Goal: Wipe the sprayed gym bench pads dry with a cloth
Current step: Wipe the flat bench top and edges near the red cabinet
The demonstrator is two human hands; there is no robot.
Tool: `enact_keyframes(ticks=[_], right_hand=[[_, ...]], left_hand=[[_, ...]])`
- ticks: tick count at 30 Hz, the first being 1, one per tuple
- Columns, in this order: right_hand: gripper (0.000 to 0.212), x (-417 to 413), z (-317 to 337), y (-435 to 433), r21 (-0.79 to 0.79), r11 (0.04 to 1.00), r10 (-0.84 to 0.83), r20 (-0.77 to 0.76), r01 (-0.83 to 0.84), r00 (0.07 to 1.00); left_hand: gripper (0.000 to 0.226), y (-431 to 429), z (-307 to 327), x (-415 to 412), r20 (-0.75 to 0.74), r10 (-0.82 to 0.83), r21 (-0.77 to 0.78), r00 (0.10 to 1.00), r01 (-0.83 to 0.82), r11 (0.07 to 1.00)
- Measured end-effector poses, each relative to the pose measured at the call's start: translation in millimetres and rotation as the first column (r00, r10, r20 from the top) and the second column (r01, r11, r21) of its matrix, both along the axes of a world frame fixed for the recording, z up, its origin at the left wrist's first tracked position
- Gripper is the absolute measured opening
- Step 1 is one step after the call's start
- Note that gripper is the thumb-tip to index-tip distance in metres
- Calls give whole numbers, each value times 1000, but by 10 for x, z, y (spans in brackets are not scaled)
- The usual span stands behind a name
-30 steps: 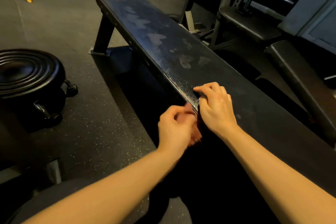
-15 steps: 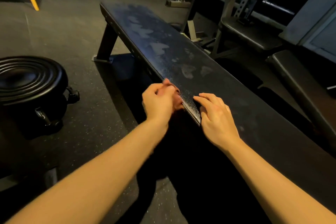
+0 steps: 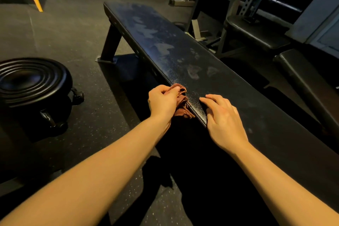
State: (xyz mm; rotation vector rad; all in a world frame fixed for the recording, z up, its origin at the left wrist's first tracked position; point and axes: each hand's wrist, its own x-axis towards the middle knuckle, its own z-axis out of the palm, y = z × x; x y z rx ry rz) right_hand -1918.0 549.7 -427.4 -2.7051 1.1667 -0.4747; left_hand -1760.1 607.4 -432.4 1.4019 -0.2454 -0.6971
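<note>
Brown crumpled cloth [image 3: 181, 102], gripped in the left hand [image 3: 162, 103], rubs the long black padded bench's [image 3: 183, 55] near edge; right hand [image 3: 222, 121] rests open; blotchy wet patches remain ahead

Pad: we see a long black vinyl bench pad [image 3: 211, 71], pebbled, glossy, with dull patches.
Cloth: crumpled reddish-brown fabric cloth [image 3: 182, 103] at the pad's edge, matt.
Floor: speckled black rubber floor [image 3: 73, 42] beneath the pad, matt.

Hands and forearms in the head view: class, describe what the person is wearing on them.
Nothing. The left hand and right hand are ungloved, no rings visible; the left forearm and right forearm are bare to the frame edge, without sleeves, watch or wristbands.
</note>
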Motion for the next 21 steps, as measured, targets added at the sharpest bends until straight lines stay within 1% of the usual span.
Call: enact_keyframes(ticks=[3,4,6,8,11,14,16,19,21], right_hand=[[43,0,-4,5,-2,1000,5,10,-5,1000],[43,-4,-5,0,-3,1000,5,14,-5,1000],[42,-9,-12,-5,-1,1000,2,19,-2,1000],[41,-8,-8,-2,-4,1000,1,17,-1,1000],[41,-1,-8,3,-20,1000,2,7,-2,1000],[42,2,-4,32,-20,1000,-6,10,6,1000],[43,3,-5,39,-26,1000,-11,6,11,1000],[42,0,-5,21,-25,1000,-6,4,7,1000],[42,1,-7,10,-22,1000,-7,5,7,1000]], left_hand=[[8,7,-39,-35,-7,27,-17,1000,-27,999],[6,2,-47,-7,13,25,-11,1000,-25,1000],[7,-41,-13,158,55,50,11,997,-51,999],[8,-126,42,430,54,63,43,997,-66,997],[11,-157,50,488,35,4,48,999,-5,999],[20,-67,-176,208,103,-74,112,992,62,992],[18,-83,-207,156,119,-93,142,989,76,987],[15,-261,-81,379,44,44,89,998,-48,995],[12,-309,-27,435,41,98,106,994,-102,989]])
